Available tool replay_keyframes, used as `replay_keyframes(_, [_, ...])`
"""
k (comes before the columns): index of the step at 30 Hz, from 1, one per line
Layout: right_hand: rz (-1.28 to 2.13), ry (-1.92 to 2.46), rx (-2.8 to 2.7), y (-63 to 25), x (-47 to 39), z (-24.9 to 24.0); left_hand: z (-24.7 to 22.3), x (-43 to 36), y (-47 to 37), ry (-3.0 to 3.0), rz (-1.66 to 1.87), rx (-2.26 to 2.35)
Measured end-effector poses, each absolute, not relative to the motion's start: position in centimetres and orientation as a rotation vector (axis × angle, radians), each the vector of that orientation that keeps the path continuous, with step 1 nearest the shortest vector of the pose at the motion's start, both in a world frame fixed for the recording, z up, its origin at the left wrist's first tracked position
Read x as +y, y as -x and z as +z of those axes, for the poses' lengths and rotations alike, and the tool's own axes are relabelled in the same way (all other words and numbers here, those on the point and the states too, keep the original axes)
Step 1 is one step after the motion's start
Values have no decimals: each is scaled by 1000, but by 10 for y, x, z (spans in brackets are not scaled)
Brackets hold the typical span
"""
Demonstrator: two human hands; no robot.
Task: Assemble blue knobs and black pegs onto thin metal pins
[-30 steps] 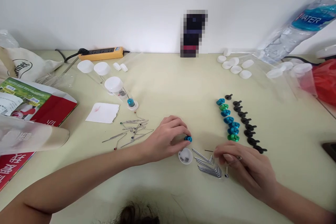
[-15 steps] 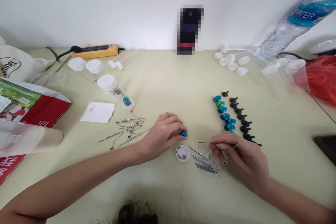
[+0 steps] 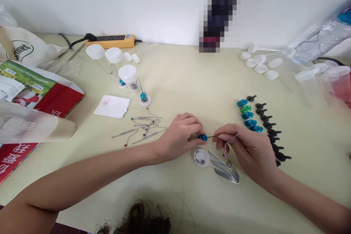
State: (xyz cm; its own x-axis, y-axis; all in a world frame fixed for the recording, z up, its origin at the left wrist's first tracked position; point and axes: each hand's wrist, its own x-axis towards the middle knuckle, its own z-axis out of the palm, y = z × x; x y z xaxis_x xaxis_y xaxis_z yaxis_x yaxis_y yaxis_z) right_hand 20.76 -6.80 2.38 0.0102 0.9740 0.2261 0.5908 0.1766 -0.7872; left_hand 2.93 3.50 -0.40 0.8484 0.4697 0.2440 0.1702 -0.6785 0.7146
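Observation:
Between the thumb and fingers of my left hand (image 3: pixel 182 138) is a small blue metal fitting (image 3: pixel 203 138). My right hand (image 3: pixel 248 150) pinches a thin bent wire rod (image 3: pixel 229 140) with a small bead at one end. The rod's straight tip meets the fitting, though how deep it sits I cannot tell. Just below the hands lies a round white cap (image 3: pixel 201 158) holding several tiny metal parts. Beside it is a row of L-shaped hex keys (image 3: pixel 225 171). Blue fittings (image 3: pixel 247 115) and a green fitting (image 3: pixel 246 109) are lined up beyond my right hand.
Black thumb-screw-like pieces (image 3: pixel 270 124) form a row at right. Bent wires (image 3: pixel 145 126) lie left, near a torn paper (image 3: pixel 112 106) and clear tubes with white caps (image 3: pixel 128 74). A yellow power strip (image 3: pixel 109 41), white caps (image 3: pixel 260 68) and a water bottle (image 3: pixel 315 42) stand behind.
My right hand has come left toward my left hand, bringing the rod's tip from a short distance away to the blue fitting. The whole view has shifted slightly.

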Motion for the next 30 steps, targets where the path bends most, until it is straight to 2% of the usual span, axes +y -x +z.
replay_keyframes(11, [403, 1425, -2054, -205, -60, 28, -1, 36, -29, -2300, 517, 469])
replay_keyframes(20, [432, 1681, -2056, -210, -75, 35, -1, 35, -28, -2295, 505, 513])
replay_keyframes(30, [426, 1674, -2142, -207, -108, 31, 41, 50, -5, -2229, 479, 616])
